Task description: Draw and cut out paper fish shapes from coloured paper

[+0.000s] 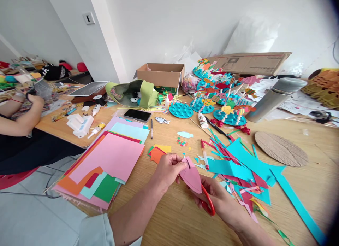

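Pink paper shape (191, 177) held between both hands.
Left hand (166, 170) pinches its edge closed; right hand (218, 207) closes around red scissors (208, 200), their blade in the paper.

The pink paper fish (191, 176) sits against red-handled scissors (208, 200). Left of the fish, a stack of craft paper (106, 161) shows pink, orange, green and pale blue sheets. Right of it lie turquoise paper scraps (238, 166) and crimson strips (254, 179). Beyond it, turquoise discs (181, 110) show a dimpled pattern.
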Motion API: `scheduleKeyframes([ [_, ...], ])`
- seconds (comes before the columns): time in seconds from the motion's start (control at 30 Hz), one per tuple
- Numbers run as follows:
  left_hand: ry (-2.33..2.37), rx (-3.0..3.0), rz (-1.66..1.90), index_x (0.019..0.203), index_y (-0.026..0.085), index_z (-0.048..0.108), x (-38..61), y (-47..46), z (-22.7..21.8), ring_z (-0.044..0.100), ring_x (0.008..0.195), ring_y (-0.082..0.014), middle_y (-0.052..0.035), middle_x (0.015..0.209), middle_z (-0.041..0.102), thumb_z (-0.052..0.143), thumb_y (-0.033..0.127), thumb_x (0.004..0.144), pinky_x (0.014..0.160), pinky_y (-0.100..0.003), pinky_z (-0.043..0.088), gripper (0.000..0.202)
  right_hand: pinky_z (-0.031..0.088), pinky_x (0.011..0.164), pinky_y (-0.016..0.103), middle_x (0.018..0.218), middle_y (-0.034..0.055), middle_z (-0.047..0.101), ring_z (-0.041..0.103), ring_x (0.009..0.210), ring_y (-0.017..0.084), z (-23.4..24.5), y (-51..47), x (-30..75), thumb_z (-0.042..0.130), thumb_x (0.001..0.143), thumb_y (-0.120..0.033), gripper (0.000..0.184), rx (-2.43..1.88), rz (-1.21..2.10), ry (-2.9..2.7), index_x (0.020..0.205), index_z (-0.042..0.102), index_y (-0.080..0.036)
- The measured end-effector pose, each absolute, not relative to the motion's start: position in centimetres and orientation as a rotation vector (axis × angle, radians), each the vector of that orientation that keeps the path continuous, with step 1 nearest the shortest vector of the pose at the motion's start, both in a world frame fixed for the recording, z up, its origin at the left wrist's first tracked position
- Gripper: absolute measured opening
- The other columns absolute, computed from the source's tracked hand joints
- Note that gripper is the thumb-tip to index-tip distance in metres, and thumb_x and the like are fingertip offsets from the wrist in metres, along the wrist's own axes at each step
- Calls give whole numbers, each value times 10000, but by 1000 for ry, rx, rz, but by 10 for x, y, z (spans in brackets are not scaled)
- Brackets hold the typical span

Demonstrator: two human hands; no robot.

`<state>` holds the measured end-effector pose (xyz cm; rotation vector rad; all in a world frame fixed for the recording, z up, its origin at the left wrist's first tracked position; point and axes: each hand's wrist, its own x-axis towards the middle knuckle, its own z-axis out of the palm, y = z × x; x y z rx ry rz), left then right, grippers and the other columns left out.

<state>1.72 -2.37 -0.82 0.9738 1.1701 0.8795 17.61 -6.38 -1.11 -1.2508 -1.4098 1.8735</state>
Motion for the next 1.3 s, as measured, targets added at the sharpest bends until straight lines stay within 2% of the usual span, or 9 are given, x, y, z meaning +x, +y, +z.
scheduleKeyframes([
  [0.53, 1166, 956, 878, 638, 164, 531, 17, -23, -7, 443, 425, -77, 23, 552, 529, 613, 346, 613, 321, -170, 327, 201, 297, 432, 197, 534, -46, 510, 420, 468, 80, -10, -63, 175, 715, 691, -483, 369, -1248, 1872, -1408, 743, 563, -151],
  [0.83, 1043, 892, 745, 691, 148, 582, 13, -24, -10, 470, 453, -80, 6, 610, 552, 640, 322, 600, 347, -173, 320, 204, 283, 431, 202, 529, -47, 506, 414, 467, 83, -6, -62, 175, 713, 677, -496, 372, -1286, 1839, -1399, 744, 576, -157],
  [0.97, 1029, 861, 776, 692, 151, 580, 12, -23, -11, 476, 512, -93, 5, 636, 542, 652, 310, 597, 398, -188, 342, 199, 290, 431, 204, 539, -43, 516, 425, 470, 89, -6, -63, 175, 715, 670, -520, 390, -1297, 1855, -1377, 743, 558, -170],
  [1.17, 1032, 849, 857, 686, 132, 604, 12, -22, -9, 492, 617, -100, -2, 659, 560, 665, 278, 596, 594, -220, 378, 182, 292, 453, 210, 568, -33, 526, 439, 495, 88, -6, -64, 175, 717, 698, -536, 417, -1286, 1839, -1385, 733, 538, -162],
  [1.3, 1049, 816, 877, 671, 139, 602, 12, -21, -8, 476, 602, -96, 7, 645, 563, 676, 263, 583, 588, -222, 341, 170, 285, 447, 203, 570, -38, 524, 440, 490, 81, -7, -63, 175, 688, 704, -602, 474, -1303, 1841, -1382, 752, 523, -160],
])
